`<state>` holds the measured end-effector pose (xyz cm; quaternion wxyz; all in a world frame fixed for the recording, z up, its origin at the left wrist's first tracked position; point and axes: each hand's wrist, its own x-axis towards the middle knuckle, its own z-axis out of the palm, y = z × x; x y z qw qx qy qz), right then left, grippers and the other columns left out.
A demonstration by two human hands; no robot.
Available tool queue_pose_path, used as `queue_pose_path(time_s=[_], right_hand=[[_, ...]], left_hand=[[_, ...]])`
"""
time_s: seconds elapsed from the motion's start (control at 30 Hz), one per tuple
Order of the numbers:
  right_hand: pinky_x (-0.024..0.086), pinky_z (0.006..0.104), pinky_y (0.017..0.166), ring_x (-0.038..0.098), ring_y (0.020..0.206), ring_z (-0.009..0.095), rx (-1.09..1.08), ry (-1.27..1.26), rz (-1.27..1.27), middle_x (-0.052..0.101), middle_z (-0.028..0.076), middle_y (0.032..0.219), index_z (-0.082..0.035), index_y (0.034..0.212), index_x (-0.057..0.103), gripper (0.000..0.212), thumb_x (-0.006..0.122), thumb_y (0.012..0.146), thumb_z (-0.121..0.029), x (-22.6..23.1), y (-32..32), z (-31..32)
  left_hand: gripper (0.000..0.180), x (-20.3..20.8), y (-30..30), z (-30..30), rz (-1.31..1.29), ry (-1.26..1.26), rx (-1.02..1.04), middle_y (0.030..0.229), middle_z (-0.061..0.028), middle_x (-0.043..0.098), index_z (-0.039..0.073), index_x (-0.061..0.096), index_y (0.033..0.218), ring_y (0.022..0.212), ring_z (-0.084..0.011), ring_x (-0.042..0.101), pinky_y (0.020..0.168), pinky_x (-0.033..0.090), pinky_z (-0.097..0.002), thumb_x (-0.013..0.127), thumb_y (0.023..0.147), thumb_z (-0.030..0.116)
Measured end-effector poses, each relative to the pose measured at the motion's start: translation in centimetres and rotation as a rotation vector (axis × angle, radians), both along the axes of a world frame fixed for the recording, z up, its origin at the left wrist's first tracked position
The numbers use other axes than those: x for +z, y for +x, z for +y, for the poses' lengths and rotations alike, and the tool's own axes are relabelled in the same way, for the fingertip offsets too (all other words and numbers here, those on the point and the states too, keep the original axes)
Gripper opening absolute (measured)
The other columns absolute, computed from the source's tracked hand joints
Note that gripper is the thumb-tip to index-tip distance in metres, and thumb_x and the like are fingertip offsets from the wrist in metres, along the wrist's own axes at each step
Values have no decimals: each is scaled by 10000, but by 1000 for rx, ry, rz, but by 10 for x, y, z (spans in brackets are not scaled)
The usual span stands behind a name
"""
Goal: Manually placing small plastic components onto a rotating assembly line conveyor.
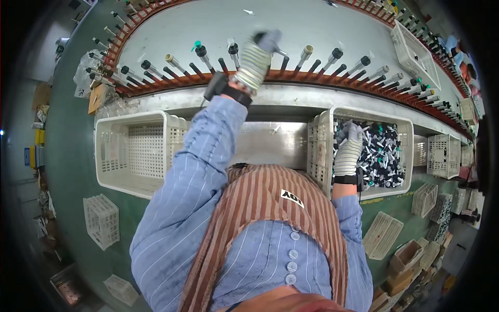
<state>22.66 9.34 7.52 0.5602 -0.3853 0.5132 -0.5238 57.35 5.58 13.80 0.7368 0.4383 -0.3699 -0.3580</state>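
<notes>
My left hand, in a striped knit glove with grey fingers, is over the near row of upright pegs on the red-brown rail. It is smeared by motion, so whether it holds anything is unclear. Beside it stand pegs topped with small pump heads, among them a black one and one with a green top. My right hand, gloved alike, reaches into a white basket of loose black, white and green pump heads. Its fingers curl into the pile; what they grip is hidden.
At left stands a white perforated basket, with a metal surface between both baskets. The pegged rail curves around a grey tabletop. A white tray rests on it at far right. More crates stand on the green floor.
</notes>
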Motion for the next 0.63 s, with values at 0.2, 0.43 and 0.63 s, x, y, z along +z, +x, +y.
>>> queue_pose_path(time_s=[0.2,0.43,0.63], right_hand=[[387,213,580,465,620,72,-50,80,-76,531,-47,756,-152,928,601,123,609,954,-273,19,38,2],[408,219,536,486,613,64,-21,91,-82,548,-38,773,-127,946,614,108,609,959,-234,13,54,-11],[417,218,537,509,605,73,18,116,-69,557,-30,747,-118,916,620,114,659,926,-224,16,77,-14]], left_hand=[[240,-8,46,-1,-84,-25,154,754,-26,634,75,650,930,625,-106,579,557,475,-281,713,903,305],[250,-69,90,11,-180,-63,143,919,-24,638,93,622,1034,840,-123,589,768,490,-286,644,962,331],[415,-44,123,41,-193,-75,88,1035,-64,641,80,543,1196,923,-157,606,819,502,-295,586,982,433]])
